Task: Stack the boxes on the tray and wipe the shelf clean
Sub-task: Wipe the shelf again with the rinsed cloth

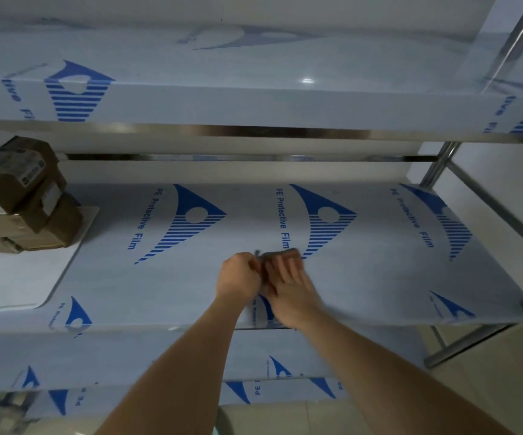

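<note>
A: Cardboard-brown boxes (18,196), piled several high on white tray (18,277) at far left of shelf (363,277). Probably gathered there to leave the film-covered surface free for wiping.

B: And both hands at mid-shelf, well apart from that pile?

A: Yes. Left hand (238,274) curled into a fist, pinching one end of small dark thing (280,255), likely a wiping cloth. Right hand (288,287) just beside it, touching the same thing, badly blurred. Fingers seemingly laid along it, but grip impossible to tell.

B: Why held from two sides?

A: Perhaps to fold or spread it flat before the first pass. A judgement only.

B: Any readable writing?

A: "PE Protective Film" (282,218) in blue, repeated across the shelf beside blue striped, sail-like logos. Same print, partly cut off, on upper shelf (254,102) and on lower tiers. Pale labels (31,172) on the boxes, too small and blurred to read.

B: Stage of the job?

A: Stacking seemingly done; wiping apparently about to begin.
</note>
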